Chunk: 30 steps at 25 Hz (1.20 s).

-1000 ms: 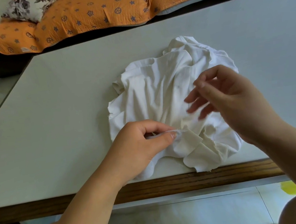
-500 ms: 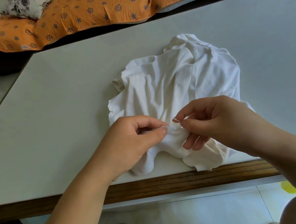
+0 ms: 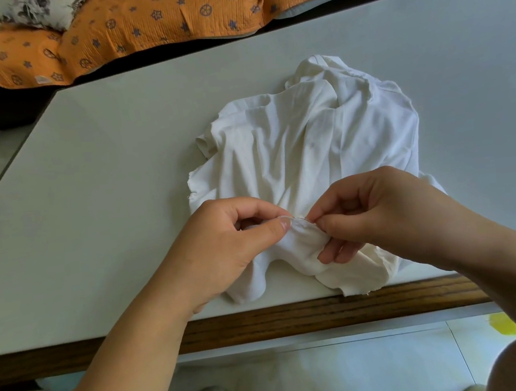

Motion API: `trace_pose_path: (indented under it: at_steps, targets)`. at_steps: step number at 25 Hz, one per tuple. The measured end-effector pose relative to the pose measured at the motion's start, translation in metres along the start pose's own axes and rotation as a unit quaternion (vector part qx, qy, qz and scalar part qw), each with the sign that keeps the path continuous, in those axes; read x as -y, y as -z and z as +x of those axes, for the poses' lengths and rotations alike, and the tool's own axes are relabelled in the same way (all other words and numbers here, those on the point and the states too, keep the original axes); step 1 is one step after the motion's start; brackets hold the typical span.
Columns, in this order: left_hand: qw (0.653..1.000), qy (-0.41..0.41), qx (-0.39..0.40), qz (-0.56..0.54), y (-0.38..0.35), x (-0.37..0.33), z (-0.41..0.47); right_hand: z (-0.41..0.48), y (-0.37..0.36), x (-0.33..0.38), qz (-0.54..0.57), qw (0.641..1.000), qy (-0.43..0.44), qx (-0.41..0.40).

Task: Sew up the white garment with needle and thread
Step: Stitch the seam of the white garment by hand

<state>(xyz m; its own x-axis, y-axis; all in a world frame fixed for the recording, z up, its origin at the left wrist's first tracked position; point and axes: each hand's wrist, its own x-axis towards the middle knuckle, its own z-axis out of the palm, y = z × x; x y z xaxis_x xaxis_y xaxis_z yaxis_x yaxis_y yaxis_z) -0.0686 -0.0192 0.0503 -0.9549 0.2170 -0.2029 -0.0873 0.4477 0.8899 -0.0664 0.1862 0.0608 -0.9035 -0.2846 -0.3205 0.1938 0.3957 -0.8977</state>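
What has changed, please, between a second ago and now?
The right hand came down from above the garment and now pinches what looks like a needle at the fold. The left hand kept its grip on that fold; the garment stayed on the table.

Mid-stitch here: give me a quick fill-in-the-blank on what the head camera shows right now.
1. The left hand pinches a fold of the ____ garment, which lies on the table.
2. The right hand pinches a thin ____ at that same fold.
3. Beyond the table's far edge lies ____ bedding with a star pattern.

Missing words: white; needle; orange.
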Motion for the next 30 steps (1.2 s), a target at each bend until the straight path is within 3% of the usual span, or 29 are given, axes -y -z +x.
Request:
trace_pose_path:
  at_steps: [16,30]
  targets:
    - [0.998,0.022,0.024,-0.047,0.001,0.002,0.003,0.001,-0.002,-0.002,0.042,0.998,0.011,0.038]
    - [0.985,0.059,0.035,-0.157,-0.004,0.003,0.004,0.003,-0.012,-0.007,0.096,0.994,0.044,-0.021]
